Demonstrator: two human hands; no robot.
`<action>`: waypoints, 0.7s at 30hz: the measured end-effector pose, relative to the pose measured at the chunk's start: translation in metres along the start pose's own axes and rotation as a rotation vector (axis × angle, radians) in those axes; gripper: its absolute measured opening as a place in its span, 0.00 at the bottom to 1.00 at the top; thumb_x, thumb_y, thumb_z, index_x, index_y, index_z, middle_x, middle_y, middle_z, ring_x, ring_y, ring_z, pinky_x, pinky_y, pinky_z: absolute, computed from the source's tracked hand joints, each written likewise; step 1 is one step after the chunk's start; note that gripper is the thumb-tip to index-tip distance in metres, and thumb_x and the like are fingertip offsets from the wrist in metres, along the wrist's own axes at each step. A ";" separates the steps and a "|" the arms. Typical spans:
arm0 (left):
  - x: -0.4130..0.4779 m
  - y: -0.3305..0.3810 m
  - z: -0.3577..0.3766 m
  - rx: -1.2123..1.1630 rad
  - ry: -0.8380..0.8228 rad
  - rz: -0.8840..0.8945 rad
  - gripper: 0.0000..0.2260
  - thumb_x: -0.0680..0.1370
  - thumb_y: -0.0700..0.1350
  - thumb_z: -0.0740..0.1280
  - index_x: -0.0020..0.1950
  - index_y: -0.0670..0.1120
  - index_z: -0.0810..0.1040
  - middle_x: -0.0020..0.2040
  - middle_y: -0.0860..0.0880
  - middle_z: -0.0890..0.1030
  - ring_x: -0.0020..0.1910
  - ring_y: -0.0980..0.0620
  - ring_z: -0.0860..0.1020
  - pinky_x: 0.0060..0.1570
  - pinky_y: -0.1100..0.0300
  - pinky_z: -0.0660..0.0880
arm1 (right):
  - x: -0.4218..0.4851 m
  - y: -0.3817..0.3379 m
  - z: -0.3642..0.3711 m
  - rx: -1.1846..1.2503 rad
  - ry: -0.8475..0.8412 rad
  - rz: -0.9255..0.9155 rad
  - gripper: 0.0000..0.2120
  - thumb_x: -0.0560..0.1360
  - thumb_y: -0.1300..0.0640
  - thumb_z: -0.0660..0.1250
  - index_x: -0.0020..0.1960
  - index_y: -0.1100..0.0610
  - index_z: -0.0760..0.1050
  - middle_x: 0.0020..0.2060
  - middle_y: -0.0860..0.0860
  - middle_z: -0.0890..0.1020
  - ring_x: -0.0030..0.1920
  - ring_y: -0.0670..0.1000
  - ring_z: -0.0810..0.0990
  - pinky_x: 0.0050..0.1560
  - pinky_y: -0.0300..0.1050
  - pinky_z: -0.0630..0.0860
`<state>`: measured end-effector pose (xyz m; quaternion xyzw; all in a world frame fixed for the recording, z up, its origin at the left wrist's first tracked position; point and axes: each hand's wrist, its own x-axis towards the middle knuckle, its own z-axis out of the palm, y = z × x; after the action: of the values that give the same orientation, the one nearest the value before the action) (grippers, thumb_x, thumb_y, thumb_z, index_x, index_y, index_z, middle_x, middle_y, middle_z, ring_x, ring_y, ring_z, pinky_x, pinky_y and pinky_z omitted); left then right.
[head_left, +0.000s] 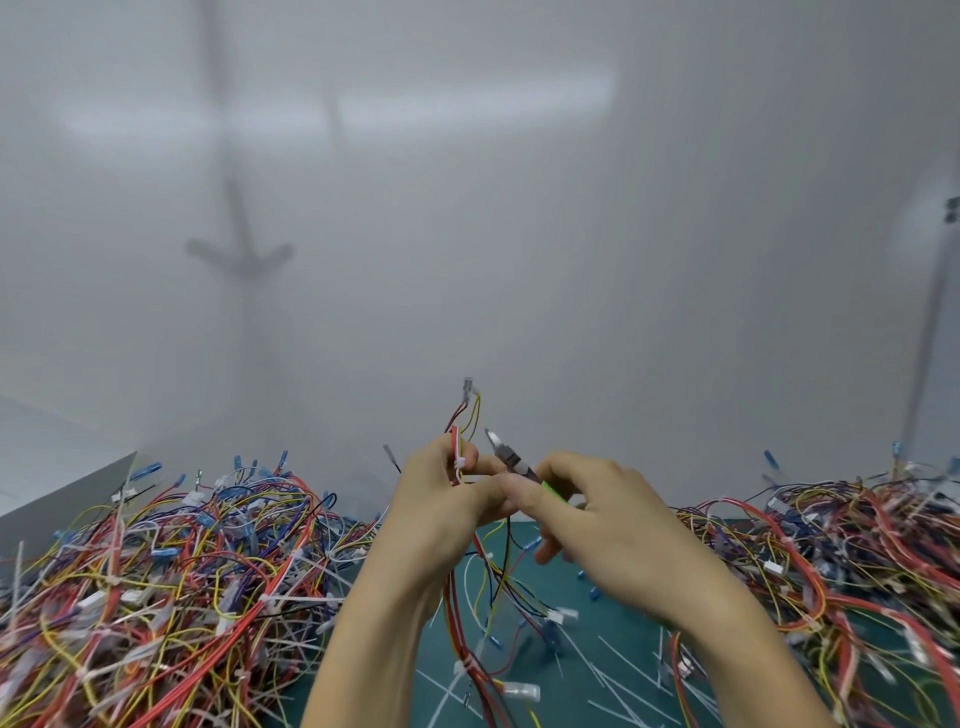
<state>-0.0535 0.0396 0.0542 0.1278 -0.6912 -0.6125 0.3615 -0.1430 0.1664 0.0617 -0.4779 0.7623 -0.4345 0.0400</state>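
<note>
Wire harness (456, 453) stands over the table's (571, 649) middle, your left hand (441, 501) pinching it at the white zip tie (459, 465). Your right hand (597, 512) grips the cutters (508, 458), tip just beside the tie; slip there and you could nick insulation or your own finger.

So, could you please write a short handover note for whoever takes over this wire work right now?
Left hand grips a wire harness upright, fingers pinching near its white cable tie.
Right hand holds green-handled cutters, tips close beside that tie.
Done: cut tie tails lie on the green mat.
Left: probably trim this tie, then carry on through the left harness pile and right harness pile. I cannot tell which pile is finished.
</note>
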 end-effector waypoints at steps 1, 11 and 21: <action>0.000 0.000 0.000 -0.015 0.008 0.008 0.13 0.73 0.26 0.67 0.43 0.42 0.67 0.33 0.49 0.81 0.32 0.56 0.82 0.36 0.66 0.78 | 0.000 0.001 0.000 -0.008 -0.015 0.016 0.24 0.74 0.32 0.61 0.44 0.54 0.76 0.36 0.53 0.81 0.33 0.43 0.84 0.37 0.44 0.76; 0.001 0.002 -0.003 -0.123 0.148 -0.006 0.16 0.73 0.26 0.69 0.39 0.43 0.66 0.44 0.38 0.81 0.44 0.43 0.82 0.39 0.60 0.82 | -0.001 0.008 0.000 -0.042 -0.113 0.119 0.22 0.80 0.40 0.59 0.42 0.58 0.75 0.33 0.56 0.82 0.31 0.49 0.85 0.46 0.58 0.82; -0.002 0.006 -0.002 -0.041 0.090 0.006 0.16 0.73 0.29 0.71 0.37 0.44 0.67 0.41 0.40 0.79 0.41 0.46 0.79 0.39 0.59 0.82 | 0.000 0.006 -0.002 0.003 -0.111 0.127 0.20 0.81 0.42 0.60 0.40 0.56 0.75 0.30 0.52 0.80 0.32 0.51 0.85 0.36 0.48 0.80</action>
<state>-0.0489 0.0409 0.0593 0.1458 -0.6622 -0.6190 0.3963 -0.1479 0.1689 0.0585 -0.4518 0.7871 -0.4052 0.1106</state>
